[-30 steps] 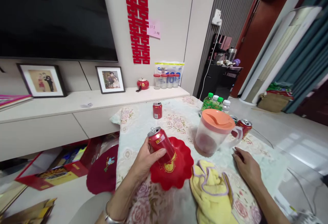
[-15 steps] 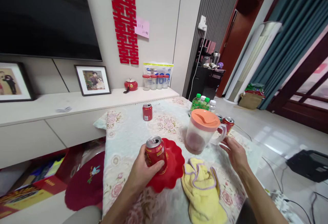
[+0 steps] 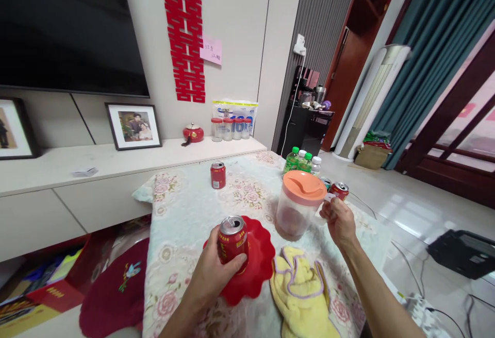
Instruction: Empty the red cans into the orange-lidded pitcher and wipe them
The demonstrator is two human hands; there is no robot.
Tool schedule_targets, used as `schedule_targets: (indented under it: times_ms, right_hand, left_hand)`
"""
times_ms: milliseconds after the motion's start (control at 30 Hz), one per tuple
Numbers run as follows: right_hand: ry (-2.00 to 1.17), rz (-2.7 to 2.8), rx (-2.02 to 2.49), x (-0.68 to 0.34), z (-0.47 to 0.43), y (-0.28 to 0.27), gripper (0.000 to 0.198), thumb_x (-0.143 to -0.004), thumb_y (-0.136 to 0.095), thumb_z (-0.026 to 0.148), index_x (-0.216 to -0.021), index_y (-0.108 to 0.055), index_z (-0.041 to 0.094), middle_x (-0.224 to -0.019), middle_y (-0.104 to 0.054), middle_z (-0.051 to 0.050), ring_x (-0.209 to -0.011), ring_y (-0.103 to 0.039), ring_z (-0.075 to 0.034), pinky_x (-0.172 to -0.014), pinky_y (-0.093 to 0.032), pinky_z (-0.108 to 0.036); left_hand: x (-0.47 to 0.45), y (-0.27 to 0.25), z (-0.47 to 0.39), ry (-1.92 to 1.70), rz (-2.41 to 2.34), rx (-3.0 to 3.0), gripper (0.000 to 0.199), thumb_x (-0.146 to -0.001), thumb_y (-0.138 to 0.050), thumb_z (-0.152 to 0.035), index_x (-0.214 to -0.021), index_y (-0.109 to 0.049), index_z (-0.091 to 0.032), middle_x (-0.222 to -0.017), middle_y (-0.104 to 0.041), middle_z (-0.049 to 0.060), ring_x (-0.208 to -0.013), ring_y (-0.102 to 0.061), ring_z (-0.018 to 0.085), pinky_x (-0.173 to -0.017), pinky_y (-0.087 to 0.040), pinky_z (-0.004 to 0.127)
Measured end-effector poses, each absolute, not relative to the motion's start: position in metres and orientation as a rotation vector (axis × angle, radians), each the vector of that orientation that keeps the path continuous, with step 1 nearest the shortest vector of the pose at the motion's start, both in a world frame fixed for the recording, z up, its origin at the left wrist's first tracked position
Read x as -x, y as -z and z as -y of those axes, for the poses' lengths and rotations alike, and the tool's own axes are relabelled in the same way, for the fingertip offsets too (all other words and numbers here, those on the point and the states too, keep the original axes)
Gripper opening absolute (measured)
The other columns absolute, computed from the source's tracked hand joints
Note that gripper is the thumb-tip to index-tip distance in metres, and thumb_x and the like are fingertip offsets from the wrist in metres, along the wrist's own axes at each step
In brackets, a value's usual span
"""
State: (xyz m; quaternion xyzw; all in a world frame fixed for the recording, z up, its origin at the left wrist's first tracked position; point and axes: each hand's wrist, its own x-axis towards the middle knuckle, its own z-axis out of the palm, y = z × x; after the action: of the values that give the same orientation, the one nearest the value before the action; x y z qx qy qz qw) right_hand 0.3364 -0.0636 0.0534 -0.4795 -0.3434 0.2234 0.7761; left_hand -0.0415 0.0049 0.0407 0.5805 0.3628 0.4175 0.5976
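Gripped in our L hand, fingers wrapped: open red can, upright over red scalloped plate, L side; can't tell if touching. Yellow cloth just R of plate; pitcher w/ orange lid behind cloth, our R hand curled round its handle.

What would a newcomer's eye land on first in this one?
Probably the red scalloped dish on the floral tablecloth, with an opened red metal can in the left hand's grip at its left side. Next, to the right, the translucent plastic pitcher with an orange lid, the right hand curled at its handle. Behind, a tall red lattice strip on the pale wall.
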Motion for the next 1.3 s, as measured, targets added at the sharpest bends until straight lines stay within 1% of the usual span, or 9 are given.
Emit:
schedule_targets:
  times_ms: [233,367,433,533,633,833,1000,1167,1300]
  right_hand:
    - [-0.434,0.804,1.064,-0.332,0.054,-0.069,0.026,-0.105,-0.07,0.042,-0.102,-0.068,0.016,-0.079,-0.064,0.005,-0.054,-0.053,-0.006,-0.047,-0.046,-0.019]
    - [-0.39,0.862,1.097,-0.328,0.058,-0.092,0.032,-0.105,-0.07,0.042,-0.086,-0.063,0.017,-0.066,-0.053,0.01,-0.046,-0.042,-0.005,-0.043,-0.038,-0.018]
    - [-0.362,0.887,1.124,-0.322,0.062,-0.109,0.043,-0.1,-0.075,0.047,-0.073,-0.056,0.019,-0.058,-0.043,0.012,-0.044,-0.035,-0.005,-0.042,-0.033,-0.019]
    - [-0.325,0.916,1.174,-0.309,0.07,-0.138,0.061,-0.078,-0.089,0.061,-0.056,-0.047,0.023,-0.05,-0.033,0.012,-0.043,-0.03,-0.006,-0.041,-0.026,-0.022]
    - [-0.321,0.957,1.22,-0.293,0.078,-0.166,0.063,-0.066,-0.094,0.065,-0.051,-0.049,0.023,-0.047,-0.034,0.01,-0.043,-0.03,-0.007,-0.041,-0.025,-0.026]
    - [-0.359,1.043,1.305,-0.273,0.087,-0.204,0.063,-0.062,-0.098,0.066,-0.05,-0.056,0.02,-0.048,-0.039,0.007,-0.046,-0.032,-0.007,-0.043,-0.028,-0.025]
    - [-0.395,1.13,1.412,-0.267,0.088,-0.216,0.063,-0.063,-0.096,0.071,-0.053,-0.06,0.02,-0.051,-0.041,0.006,-0.047,-0.036,-0.008,-0.043,-0.029,-0.024]
    - [-0.417,1.237,1.521,-0.262,0.085,-0.223,0.059,-0.065,-0.094,0.073,-0.061,-0.069,0.019,-0.058,-0.052,0.003,-0.057,-0.047,-0.011,-0.051,-0.038,-0.023]
    - [-0.318,1.411,1.61,-0.252,0.08,-0.235,0.068,-0.067,-0.085,0.084,-0.057,-0.067,0.019,-0.056,-0.053,0.001,-0.057,-0.047,-0.012,-0.05,-0.038,-0.024]
  left_hand:
    - [0.041,-0.062,-0.001,-0.95,-0.828,-1.353,0.065,-0.071,-0.089,-0.032,-0.128,-0.058,-0.023,-0.125,-0.08,0.013,-0.121,-0.076,0.038,-0.113,-0.054,0.052]
    - [0.042,-0.065,-0.002,-0.963,-0.821,-1.368,0.063,-0.072,-0.088,-0.032,-0.127,-0.059,-0.023,-0.123,-0.08,0.012,-0.119,-0.076,0.038,-0.112,-0.054,0.053]
    - [0.042,-0.064,-0.002,-0.963,-0.828,-1.387,0.063,-0.073,-0.087,-0.033,-0.128,-0.059,-0.023,-0.125,-0.08,0.013,-0.119,-0.076,0.039,-0.11,-0.055,0.053]
    - [0.041,-0.062,-0.001,-0.969,-0.866,-1.463,0.067,-0.072,-0.084,-0.033,-0.132,-0.057,-0.021,-0.132,-0.076,0.016,-0.126,-0.072,0.04,-0.114,-0.051,0.056]
    - [0.041,-0.061,0.0,-0.985,-0.927,-1.554,0.07,-0.07,-0.082,-0.03,-0.135,-0.056,-0.019,-0.138,-0.073,0.018,-0.133,-0.067,0.041,-0.118,-0.046,0.057]
    - [0.038,-0.062,0.001,-1.006,-0.985,-1.684,0.066,-0.069,-0.08,-0.025,-0.132,-0.059,-0.021,-0.135,-0.073,0.015,-0.132,-0.067,0.039,-0.117,-0.047,0.055]
    - [0.038,-0.064,0.001,-1.031,-1.01,-1.697,0.071,-0.063,-0.083,-0.021,-0.131,-0.063,-0.023,-0.134,-0.075,0.013,-0.133,-0.066,0.041,-0.118,-0.045,0.058]
    - [0.039,-0.066,0.002,-1.036,-1.026,-1.697,0.07,-0.062,-0.088,-0.022,-0.128,-0.065,-0.026,-0.131,-0.076,0.011,-0.131,-0.067,0.041,-0.121,-0.042,0.06]
    - [0.038,-0.067,0.002,-0.993,-1.043,-1.746,0.07,-0.062,-0.09,-0.022,-0.127,-0.064,-0.022,-0.13,-0.075,0.015,-0.13,-0.067,0.043,-0.121,-0.041,0.061]
